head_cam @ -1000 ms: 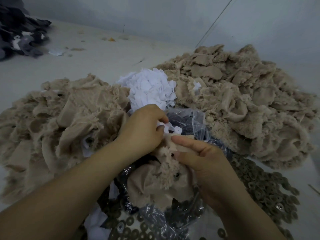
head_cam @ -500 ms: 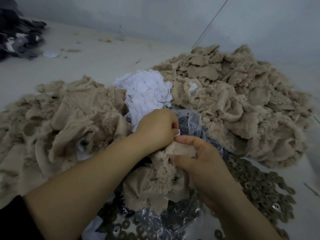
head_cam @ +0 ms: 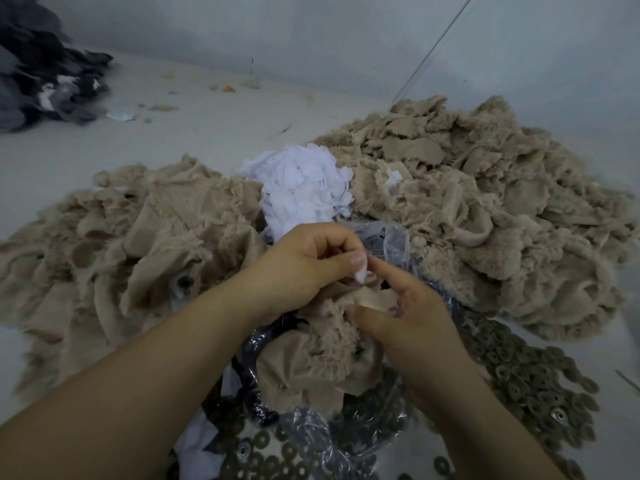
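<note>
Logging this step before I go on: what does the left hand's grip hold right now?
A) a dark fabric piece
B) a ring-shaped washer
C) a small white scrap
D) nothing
C: the left hand pinches a small white scrap under its thumb tip, above the beige fleecy piece.

The left hand covered most of the white scrap it pinched. The right hand's lower fingers lay hidden behind the beige piece, which also hid the plastic bag's middle. The dark pile ran off the left edge, the rings off the bottom.
</note>
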### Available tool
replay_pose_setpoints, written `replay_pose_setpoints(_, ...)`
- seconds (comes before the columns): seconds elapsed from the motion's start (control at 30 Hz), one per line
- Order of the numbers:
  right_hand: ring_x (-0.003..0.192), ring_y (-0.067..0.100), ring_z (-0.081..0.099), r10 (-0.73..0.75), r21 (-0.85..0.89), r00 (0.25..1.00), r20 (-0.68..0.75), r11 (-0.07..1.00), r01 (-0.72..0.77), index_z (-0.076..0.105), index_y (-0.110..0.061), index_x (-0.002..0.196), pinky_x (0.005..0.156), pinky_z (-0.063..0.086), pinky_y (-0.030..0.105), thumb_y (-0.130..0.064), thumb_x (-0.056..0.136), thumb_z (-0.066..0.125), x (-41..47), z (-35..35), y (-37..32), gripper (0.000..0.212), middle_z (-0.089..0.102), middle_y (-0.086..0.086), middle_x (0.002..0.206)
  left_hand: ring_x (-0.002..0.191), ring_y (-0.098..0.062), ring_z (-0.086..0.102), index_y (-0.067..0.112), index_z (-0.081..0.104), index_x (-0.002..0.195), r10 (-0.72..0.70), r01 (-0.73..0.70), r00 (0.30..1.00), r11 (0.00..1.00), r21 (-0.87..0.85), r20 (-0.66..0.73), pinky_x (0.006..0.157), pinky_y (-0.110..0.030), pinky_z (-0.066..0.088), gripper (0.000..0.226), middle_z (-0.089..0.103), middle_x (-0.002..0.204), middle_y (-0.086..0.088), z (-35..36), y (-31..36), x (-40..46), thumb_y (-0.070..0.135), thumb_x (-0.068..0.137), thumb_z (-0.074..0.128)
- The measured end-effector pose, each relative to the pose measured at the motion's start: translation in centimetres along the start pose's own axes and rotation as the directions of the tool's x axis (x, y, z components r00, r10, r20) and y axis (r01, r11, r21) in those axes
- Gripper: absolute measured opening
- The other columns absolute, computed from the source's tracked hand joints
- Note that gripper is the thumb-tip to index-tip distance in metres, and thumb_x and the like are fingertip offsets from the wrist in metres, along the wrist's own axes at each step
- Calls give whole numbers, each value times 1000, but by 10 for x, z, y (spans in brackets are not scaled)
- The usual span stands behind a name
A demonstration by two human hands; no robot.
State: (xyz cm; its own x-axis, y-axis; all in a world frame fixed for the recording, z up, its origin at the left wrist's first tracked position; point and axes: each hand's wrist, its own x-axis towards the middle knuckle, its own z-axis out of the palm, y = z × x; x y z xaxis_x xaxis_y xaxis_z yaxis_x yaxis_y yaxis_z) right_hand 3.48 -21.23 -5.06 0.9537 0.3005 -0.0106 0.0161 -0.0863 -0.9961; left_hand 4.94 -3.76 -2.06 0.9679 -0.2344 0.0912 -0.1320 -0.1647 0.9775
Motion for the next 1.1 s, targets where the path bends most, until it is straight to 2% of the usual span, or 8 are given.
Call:
replay_pose_setpoints(0.23,91,13,74,-31,53,989,-144,998,39,78,-29,98,82,60,37,-5,84,75,2,-1,2,28,78,-5,93,84,-19,70,14,72,89,22,-7,996,983,184,-84,83,-42,58,22,74,85,-3,5,-6,2,-3,94,59)
replay_pose_setpoints(0.4,84,10,75,29,36,992,-123,999,-24,78,-22,91,75,61,27,-5,83,75,3,1,5,18,78,-5,84,59,-9,59,17,65,93,64,65,943,928,367,-328,61,-22,49,15,59,68,8,4,-11,16,2,90,63)
replay_pose_setpoints(0.47,83,10,74,42,14,994,-104,999,-41,77,-22,91,73,61,25,-7,83,76,2,3,6,16,78,-5,84,63,-3,51,16,67,108,38,117,961,841,529,-274,61,-7,38,17,53,76,15,2,-12,26,16,90,68)
replay_pose_setpoints(0.63,77,22,73,59,-4,989,-136,998,-60,74,-21,84,70,63,39,-9,81,78,3,1,5,12,76,2,78,100,-11,53,12,69,117,41,-4,998,738,675,-39,81,-16,38,29,57,108,0,9,-8,44,7,88,65)
replay_pose_setpoints(0.73,79,28,72,65,-31,990,-129,997,-70,73,-21,84,70,61,44,-10,81,78,3,1,4,12,75,5,77,103,-16,61,11,67,117,-58,46,998,732,679,-5,84,-25,48,28,67,112,-3,12,-6,54,9,88,66)
replay_pose_setpoints(0.83,65,21,68,70,-58,990,-124,995,-78,72,-23,84,58,59,33,-11,80,78,2,0,3,13,73,3,72,95,-17,64,10,63,119,-141,109,990,773,626,2,71,-21,52,32,68,105,-6,12,-8,61,4,88,67)
replay_pose_setpoints(0.97,44,2,51,93,-65,982,-162,992,-105,63,-33,100,41,42,17,-16,79,80,2,-3,5,32,67,-10,66,61,-12,63,12,72,87,-86,126,991,862,491,-103,57,-24,55,4,66,69,1,12,-7,55,10,86,75)
replay_pose_setpoints(1.1,82,-16,57,52,-100,985,-163,993,-69,47,-48,131,63,47,12,-21,81,78,4,-5,5,65,54,-35,108,55,-9,62,13,75,73,41,1,994,927,375,-104,57,-22,54,10,68,62,0,12,-4,38,15,81,80)
